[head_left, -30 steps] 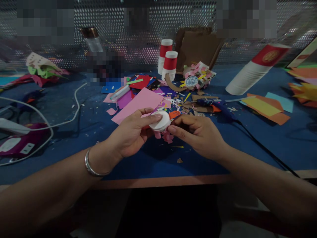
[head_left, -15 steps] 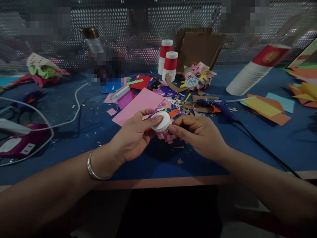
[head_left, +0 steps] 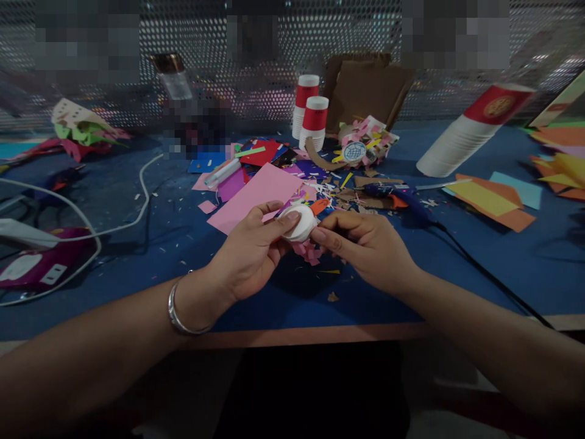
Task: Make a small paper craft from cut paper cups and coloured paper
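Note:
My left hand [head_left: 249, 253] is closed on a white round piece [head_left: 299, 223], with the thumb lying across its face. It looks like the bottom of a paper cup. An orange paper strip [head_left: 319, 207] sticks out at its upper right, and pink paper strips [head_left: 308, 251] hang below it. My right hand [head_left: 372, 247] pinches at the right edge of the same piece, thumb against forefinger. What exactly lies between those fingertips is hidden. A flat pink paper sheet [head_left: 258, 194] lies just beyond my hands.
Paper scraps litter the blue table [head_left: 128, 262]. Stacked red-and-white cups [head_left: 314, 122] stand at the back, and a leaning cup stack [head_left: 470, 133] is at right. A blue glue gun [head_left: 414, 204] trails a black cord. White cable [head_left: 145, 183] and a purple device [head_left: 43, 259] lie left.
My left wrist has shifted slightly to the right. The white piece has barely moved, and both hands keep their grip on it.

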